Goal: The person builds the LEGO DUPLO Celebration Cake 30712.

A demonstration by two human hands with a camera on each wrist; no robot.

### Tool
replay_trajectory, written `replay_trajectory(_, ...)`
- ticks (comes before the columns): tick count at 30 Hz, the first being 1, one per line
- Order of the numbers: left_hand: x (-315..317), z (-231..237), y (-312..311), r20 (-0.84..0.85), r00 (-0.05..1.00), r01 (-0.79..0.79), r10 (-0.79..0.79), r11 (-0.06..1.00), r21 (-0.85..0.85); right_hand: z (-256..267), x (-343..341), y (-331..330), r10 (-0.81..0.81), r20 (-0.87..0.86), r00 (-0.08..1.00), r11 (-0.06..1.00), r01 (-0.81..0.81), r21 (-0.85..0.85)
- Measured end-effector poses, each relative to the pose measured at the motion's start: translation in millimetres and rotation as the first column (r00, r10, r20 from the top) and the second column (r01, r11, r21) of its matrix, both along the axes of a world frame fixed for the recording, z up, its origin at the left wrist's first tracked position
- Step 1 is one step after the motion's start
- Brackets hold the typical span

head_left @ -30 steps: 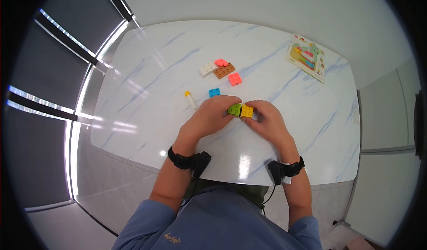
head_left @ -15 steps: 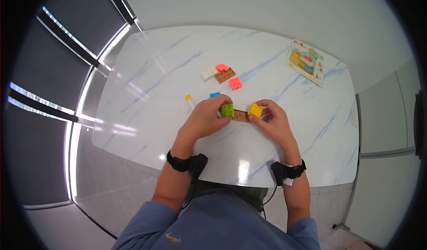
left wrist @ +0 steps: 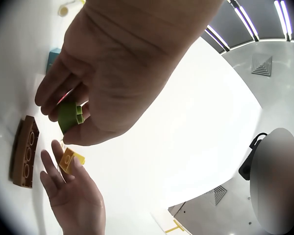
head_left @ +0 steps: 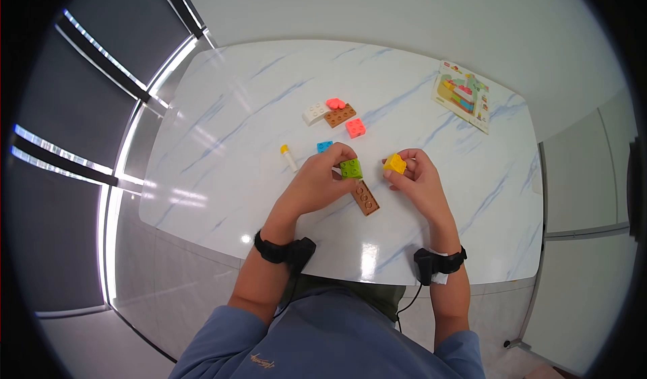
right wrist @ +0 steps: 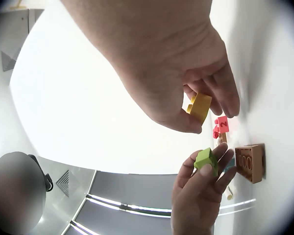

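Observation:
My left hand (head_left: 315, 180) pinches a green toy building brick (head_left: 350, 169), studs up in the head view. A yellow brick (head_left: 395, 163) sits tilted between the thumb and fingers of my right hand (head_left: 424, 185). The two bricks are apart. Between the hands, nearer the body, a long brown brick (head_left: 366, 199) lies upside down on the table, its hollow underside with round tubes facing up; it also shows in the left wrist view (left wrist: 27, 152). Just beyond the left fingers is a blue brick (head_left: 325, 146), partly covered by that hand.
Farther back lie a white brick (head_left: 315, 113), another brown brick (head_left: 341, 116) with a coral piece (head_left: 335, 103) overlapping it, and a coral brick (head_left: 356, 128). A white stick with a yellow top (head_left: 288, 157) lies left. A picture booklet (head_left: 464, 96) is at the far right of the marbled table.
The green and yellow bricks were side by side, then moved apart, showing the brown brick between them. That brick now lies turned on the table, and the right hand has drawn rightward.

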State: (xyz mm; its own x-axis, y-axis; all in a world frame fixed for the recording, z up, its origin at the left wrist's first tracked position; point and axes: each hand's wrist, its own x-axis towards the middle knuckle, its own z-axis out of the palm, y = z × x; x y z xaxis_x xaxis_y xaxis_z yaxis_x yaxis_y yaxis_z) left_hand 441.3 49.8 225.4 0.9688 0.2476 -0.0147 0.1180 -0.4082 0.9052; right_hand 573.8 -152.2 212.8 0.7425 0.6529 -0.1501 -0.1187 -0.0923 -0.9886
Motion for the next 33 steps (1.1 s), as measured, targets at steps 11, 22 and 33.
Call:
replay_trajectory(11,-0.5,-6.5,3.1,0.032,0.999,-0.007,0.004,0.998,0.07,0.9,-18.2,1.0,0.186,0.369,0.911,0.945,-0.063,-0.322)
replay_trajectory(22,-1.5,-6.9,2.8,0.059,0.998,-0.027,0.022,0.996,0.085,16.3,-34.3,2.8,0.438,0.516,0.736,0.839,-0.129,-0.528)
replay_trajectory(33,1.5,-11.5,3.1,0.118,0.993,0.008,-0.008,1.0,0.004,-15.2,-24.4,8.0,0.141,0.776,0.614,0.96,0.108,-0.26)
